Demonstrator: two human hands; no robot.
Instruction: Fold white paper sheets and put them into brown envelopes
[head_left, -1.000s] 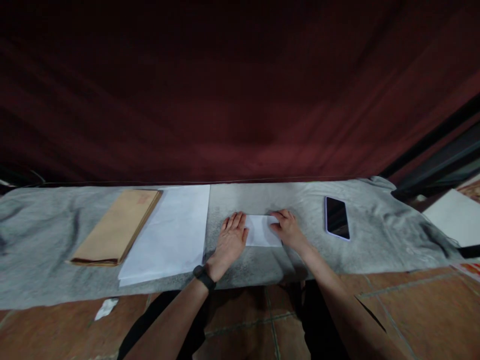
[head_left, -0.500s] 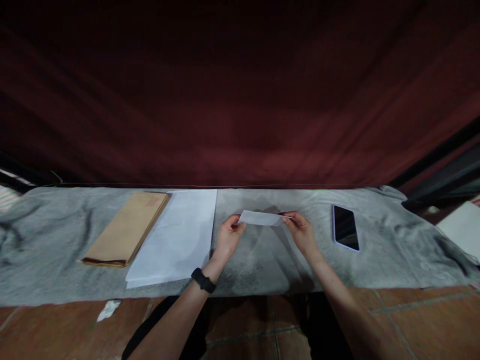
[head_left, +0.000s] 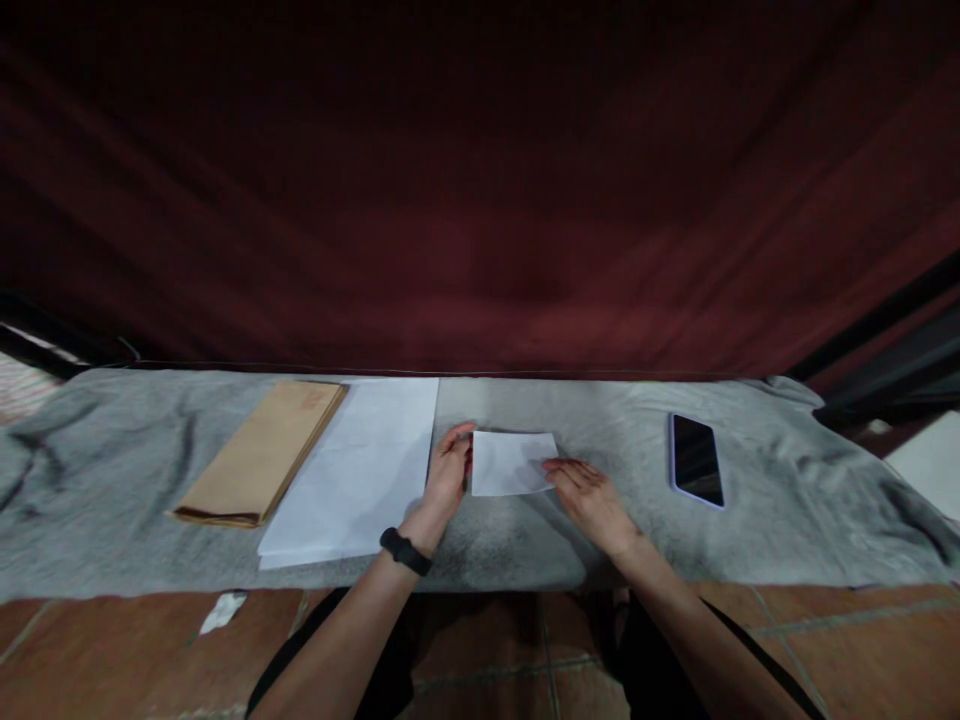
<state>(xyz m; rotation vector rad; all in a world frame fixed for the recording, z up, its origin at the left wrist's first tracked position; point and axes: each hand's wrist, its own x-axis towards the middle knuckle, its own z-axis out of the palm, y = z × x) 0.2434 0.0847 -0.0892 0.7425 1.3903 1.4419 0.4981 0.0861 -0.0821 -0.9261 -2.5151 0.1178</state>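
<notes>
- Head view: nearest, a crumpled white scrap (head_left: 223, 612) lies on the tiled floor (head_left: 150, 655), below the grey cloth (head_left: 630, 425).
- The right hand (head_left: 592, 503) grasps the small white paper (head_left: 510, 463) by its right end, fingers on top, thumb hidden; the slight bow there suggests it pinches lightly to avoid creasing.
- The left hand (head_left: 448, 475), with a dark wristband (head_left: 405, 551) behind it, stands at the opposite edge, touching it, probably to steady it; whether it pinches, I cannot tell.
- That paper is between the hands, above the cloth, where both can reach it squarely.
- Large white sheets (head_left: 360, 490) lie flat to its left, presumably within easy reach.
- Beyond them, partly overlapping, is a brown paper bundle (head_left: 259, 455), perhaps envelopes; its near end looks dark and layered, and any contents are hidden.
- A phone (head_left: 697, 460) lies face up at right, apart, seemingly out of the way.
- Farthest hangs a dark red curtain (head_left: 480, 220).
</notes>
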